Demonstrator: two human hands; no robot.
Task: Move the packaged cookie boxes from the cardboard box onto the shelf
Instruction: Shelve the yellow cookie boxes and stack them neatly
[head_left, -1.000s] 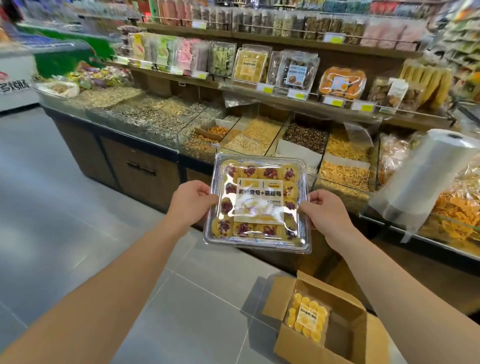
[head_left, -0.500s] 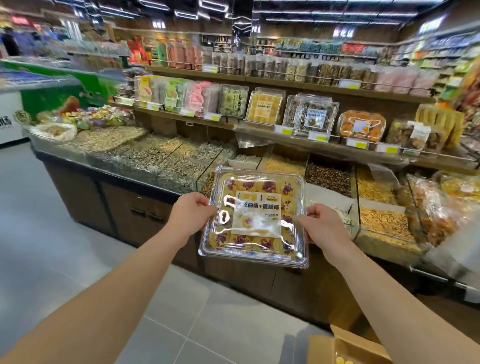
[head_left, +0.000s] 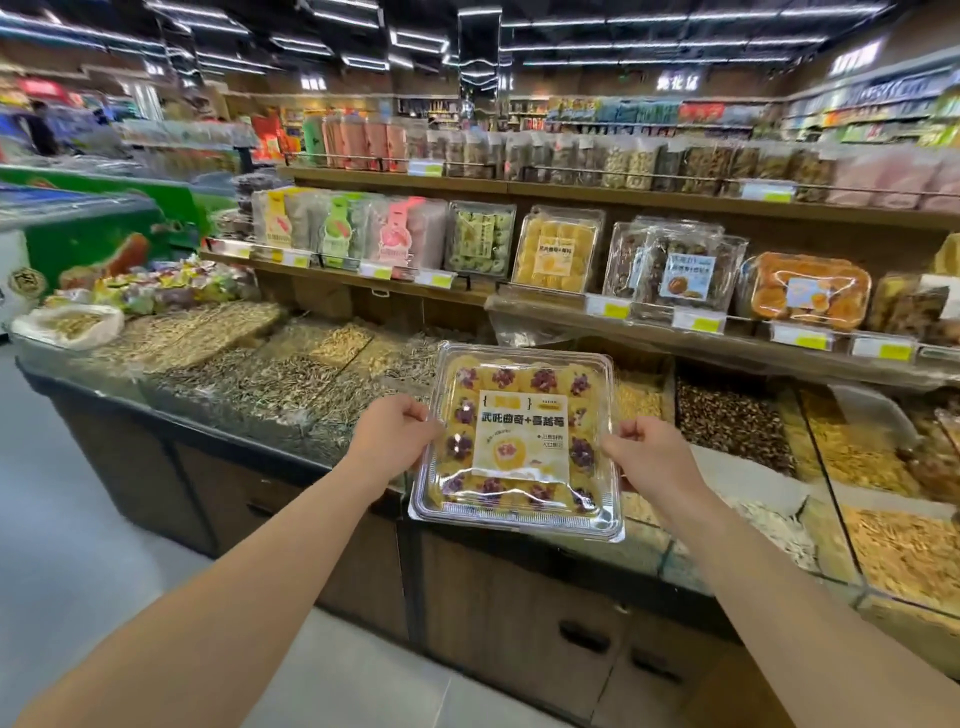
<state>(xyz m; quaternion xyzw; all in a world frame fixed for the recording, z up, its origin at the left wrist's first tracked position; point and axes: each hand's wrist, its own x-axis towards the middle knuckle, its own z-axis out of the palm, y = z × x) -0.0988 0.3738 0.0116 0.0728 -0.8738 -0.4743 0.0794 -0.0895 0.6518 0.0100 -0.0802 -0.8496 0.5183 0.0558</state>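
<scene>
Between both hands (head_left: 397, 434), cookie box (head_left: 519, 441) label reads "武吒曲奇+喜越莓".

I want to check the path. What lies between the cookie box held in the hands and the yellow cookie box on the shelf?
In the head view, between the held cookie box and the yellow cookie box on the shelf lie open bins of bulk seeds and the shelf's front edge.
</scene>
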